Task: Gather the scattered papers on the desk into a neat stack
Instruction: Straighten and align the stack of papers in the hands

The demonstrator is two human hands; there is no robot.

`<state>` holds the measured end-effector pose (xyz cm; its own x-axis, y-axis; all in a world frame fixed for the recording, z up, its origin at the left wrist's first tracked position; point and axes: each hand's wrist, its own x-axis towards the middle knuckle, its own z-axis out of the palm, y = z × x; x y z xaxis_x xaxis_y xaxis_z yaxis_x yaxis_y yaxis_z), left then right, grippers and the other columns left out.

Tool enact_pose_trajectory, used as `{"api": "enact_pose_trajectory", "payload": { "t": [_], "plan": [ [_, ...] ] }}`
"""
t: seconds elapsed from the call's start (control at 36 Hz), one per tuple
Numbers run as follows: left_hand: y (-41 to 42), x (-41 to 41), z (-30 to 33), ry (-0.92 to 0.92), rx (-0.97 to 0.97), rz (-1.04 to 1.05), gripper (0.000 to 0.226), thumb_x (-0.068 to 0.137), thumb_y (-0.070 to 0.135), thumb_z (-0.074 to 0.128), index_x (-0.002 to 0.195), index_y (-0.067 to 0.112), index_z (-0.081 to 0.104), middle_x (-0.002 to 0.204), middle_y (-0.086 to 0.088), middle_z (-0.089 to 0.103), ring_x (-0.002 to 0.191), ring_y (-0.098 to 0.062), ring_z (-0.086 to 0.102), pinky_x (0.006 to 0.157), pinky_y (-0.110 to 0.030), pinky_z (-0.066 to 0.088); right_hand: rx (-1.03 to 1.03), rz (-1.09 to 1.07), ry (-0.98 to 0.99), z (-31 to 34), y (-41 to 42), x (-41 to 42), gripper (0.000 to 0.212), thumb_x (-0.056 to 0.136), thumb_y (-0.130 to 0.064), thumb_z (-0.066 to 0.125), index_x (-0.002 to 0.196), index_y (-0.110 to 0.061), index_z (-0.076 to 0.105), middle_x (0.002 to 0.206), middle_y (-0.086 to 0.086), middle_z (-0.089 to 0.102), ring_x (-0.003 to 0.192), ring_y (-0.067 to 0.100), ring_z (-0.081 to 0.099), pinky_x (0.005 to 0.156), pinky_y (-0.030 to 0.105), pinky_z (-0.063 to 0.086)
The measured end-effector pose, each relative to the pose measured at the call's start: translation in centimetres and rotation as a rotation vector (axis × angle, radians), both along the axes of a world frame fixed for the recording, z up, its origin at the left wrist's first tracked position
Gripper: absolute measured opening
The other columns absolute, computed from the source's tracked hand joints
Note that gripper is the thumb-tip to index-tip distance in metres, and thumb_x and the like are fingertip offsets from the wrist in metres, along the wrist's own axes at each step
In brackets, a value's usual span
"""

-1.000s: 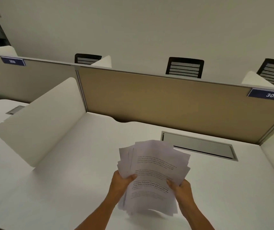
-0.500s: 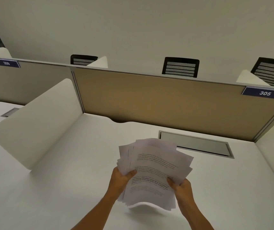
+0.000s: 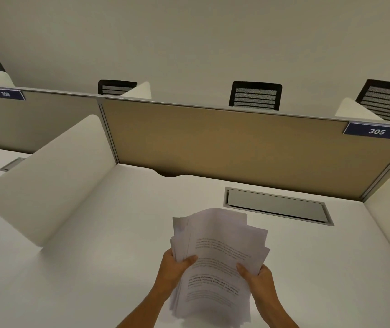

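white tabletop [image 3: 94, 268] in a study carrel, tan divider panel [image 3: 224, 147] at the back with a blue "305" label [image 3: 376, 131], white side partition [image 3: 47, 181] on the left, grey cable hatch [image 3: 276, 205] set in the surface. papers [image 3: 217, 261] held above the tabletop near its front edge, long axis running away from the person, printed side up, sheets fanned and uneven at the far end. left hand [image 3: 175, 268] clamped on the left edge, right hand [image 3: 257, 278] clamped on the right edge, thumbs on top. black chair backs [image 3: 255, 95] show beyond the divider.
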<state>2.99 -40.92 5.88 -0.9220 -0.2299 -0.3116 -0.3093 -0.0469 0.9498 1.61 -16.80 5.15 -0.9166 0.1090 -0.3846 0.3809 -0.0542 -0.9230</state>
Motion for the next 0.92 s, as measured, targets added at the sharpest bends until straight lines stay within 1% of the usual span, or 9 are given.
{"api": "enact_pose_trajectory", "payload": {
  "t": [0.08,0.22,0.28,0.36,0.44,0.53,0.64,0.78,0.92],
  "plan": [
    [0.2,-0.3,0.7,0.044,0.005,0.028,0.044,0.064,0.035,0.089,0.101,0.024,0.069,0.088,0.005,0.078,0.08,-0.016,0.076,0.06,-0.026,0.061,0.005,-0.002,0.024,0.3,0.0,-0.3,0.024,0.083,-0.016,0.081,0.105,-0.015,0.072,0.09,0.001,0.081,0.086,0.03,0.076,0.064,0.034,0.063],
    [0.2,-1.2,2.0,0.094,-0.041,0.055,0.028,0.067,0.03,0.086,0.091,0.028,0.073,0.081,0.008,0.078,0.075,-0.011,0.075,0.054,-0.02,0.059,0.012,-0.015,0.096,1.0,0.3,-1.3,0.02,0.084,-0.012,0.08,0.102,-0.019,0.073,0.088,-0.004,0.081,0.085,0.031,0.074,0.065,0.036,0.063],
    [0.0,-1.1,1.6,0.078,-0.052,0.038,0.031,0.069,0.026,0.086,0.096,0.026,0.072,0.085,0.005,0.077,0.077,-0.014,0.075,0.057,-0.023,0.061,0.008,0.0,0.084,0.8,0.5,-1.3,0.022,0.084,-0.011,0.08,0.103,-0.018,0.073,0.09,-0.002,0.081,0.088,0.032,0.074,0.068,0.04,0.063],
    [-0.3,-0.8,0.8,0.067,-0.072,-0.013,0.041,0.073,0.023,0.085,0.11,0.023,0.066,0.1,0.004,0.075,0.085,-0.014,0.074,0.065,-0.026,0.062,-0.006,0.056,0.055,0.3,0.8,-1.0,0.028,0.083,-0.009,0.081,0.109,-0.015,0.071,0.1,0.004,0.08,0.094,0.031,0.074,0.075,0.042,0.064],
    [-0.5,-1.0,0.5,0.066,-0.108,-0.042,0.037,0.076,0.023,0.083,0.108,0.019,0.064,0.103,0.001,0.074,0.093,-0.02,0.073,0.076,-0.033,0.063,-0.006,0.086,0.048,0.2,1.2,-1.0,0.028,0.084,-0.01,0.08,0.11,-0.016,0.071,0.098,0.001,0.081,0.093,0.028,0.076,0.073,0.039,0.064],
    [-0.7,-1.2,0.5,0.04,-0.1,-0.046,0.03,0.075,0.022,0.084,0.1,0.017,0.067,0.097,-0.001,0.076,0.091,-0.024,0.074,0.07,-0.028,0.062,-0.019,0.067,0.045,0.1,1.4,-1.0,0.024,0.085,-0.011,0.078,0.108,-0.011,0.072,0.094,0.004,0.082,0.088,0.029,0.077,0.069,0.036,0.063],
    [-0.2,-1.1,0.7,0.017,-0.072,-0.069,0.048,0.064,0.035,0.085,0.106,0.024,0.067,0.096,0.0,0.076,0.084,-0.015,0.075,0.065,-0.028,0.062,-0.049,0.069,0.07,-0.1,1.3,-0.9,0.02,0.089,-0.006,0.073,0.109,-0.006,0.072,0.096,0.008,0.082,0.086,0.029,0.078,0.066,0.031,0.063],
    [0.1,-1.6,1.4,0.065,-0.052,-0.024,0.044,0.063,0.035,0.084,0.103,0.024,0.07,0.09,0.002,0.078,0.082,-0.015,0.076,0.064,-0.028,0.063,-0.051,0.041,0.105,0.1,1.1,-1.3,0.021,0.089,-0.008,0.074,0.109,-0.01,0.071,0.098,0.006,0.081,0.09,0.03,0.076,0.065,0.029,0.063],
    [-0.2,-2.3,3.0,0.142,-0.016,-0.018,0.034,0.061,0.033,0.085,0.093,0.034,0.075,0.093,0.006,0.078,0.085,-0.015,0.075,0.067,-0.031,0.064,-0.061,0.041,0.161,1.2,1.7,-1.9,0.019,0.088,-0.009,0.074,0.106,-0.016,0.075,0.099,0.001,0.082,0.084,0.017,0.077,0.063,0.022,0.061]
  ]
}}
